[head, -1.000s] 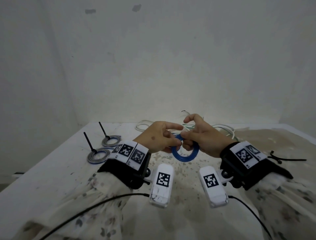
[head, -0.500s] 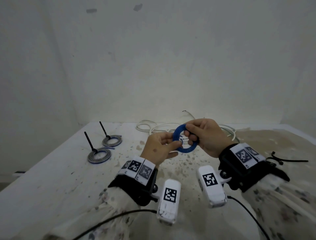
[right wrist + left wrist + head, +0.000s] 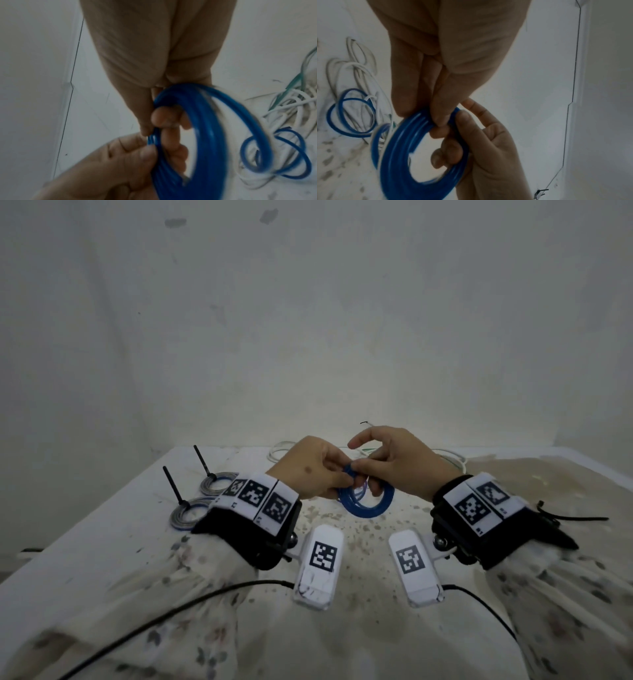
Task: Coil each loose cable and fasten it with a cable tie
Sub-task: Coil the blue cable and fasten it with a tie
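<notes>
Item: blue coil [image 3: 365, 501], held above the table [image 3: 102, 546] between our hands. Left hand [image 3: 310, 470] pinches its rim; right hand [image 3: 399, 458] curls fingers through it, forefinger raised. Left: two tied grey coils [image 3: 186, 513]. Right: black ties [image 3: 561, 517]. Beyond: loose white cables [image 3: 452, 458].

We wear pale floral-print sleeves [image 3: 191, 570]. Black wrist straps [image 3: 263, 542] on both forearms, topped with white plates carrying black square-code markers [image 3: 255, 496]. White camera pods [image 3: 320, 566], one marker each, hang off straps on ball joints; thin black cables [image 3: 164, 611] trail back.
</notes>
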